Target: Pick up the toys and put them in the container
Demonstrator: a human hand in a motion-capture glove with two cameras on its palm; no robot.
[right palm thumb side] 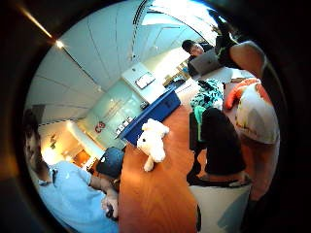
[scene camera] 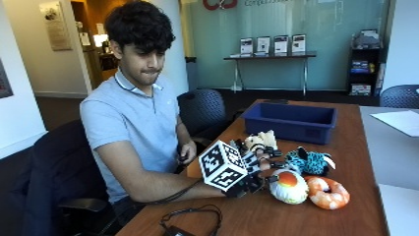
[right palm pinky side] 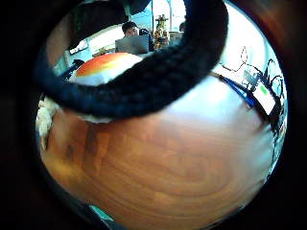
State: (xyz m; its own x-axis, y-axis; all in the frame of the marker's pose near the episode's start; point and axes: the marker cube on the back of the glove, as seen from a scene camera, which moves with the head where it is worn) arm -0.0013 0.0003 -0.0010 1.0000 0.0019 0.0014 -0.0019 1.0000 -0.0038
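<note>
We see a person seated at a wooden table (scene camera: 353,162), the gloved right hand (scene camera: 252,179) reaching out low over the tabletop toward a cluster of soft toys. Directly beyond the hand, touching or nearly touching its fingers, sits a rounded white toy with an orange top (scene camera: 288,187); in the thumb-side palm view this toy (right palm thumb side: 255,116) looms close beside a black-gloved finger (right palm thumb side: 221,141), and in the little-finger-side view its orange-and-white dome (right palm pinky side: 108,67) peeks from behind a black strap. We cannot tell whether the fingers are curled round it or merely alongside it, since the hand's back hides them in the outside view.

The white toy stands roughly upright, orange crown upward, without a clear long axis. Just beside it, on the side away from the person, lies an orange-and-white ring-shaped toy (scene camera: 327,192), flat on the table. Behind these is a teal-and-black patterned toy (scene camera: 309,161), and nearer the person a cream plush animal (scene camera: 260,142), which in the thumb-side view (right palm thumb side: 153,141) lies stretched with its length running toward the container. The blue container (scene camera: 291,121) sits farther up the table, well apart from the hand.
</note>
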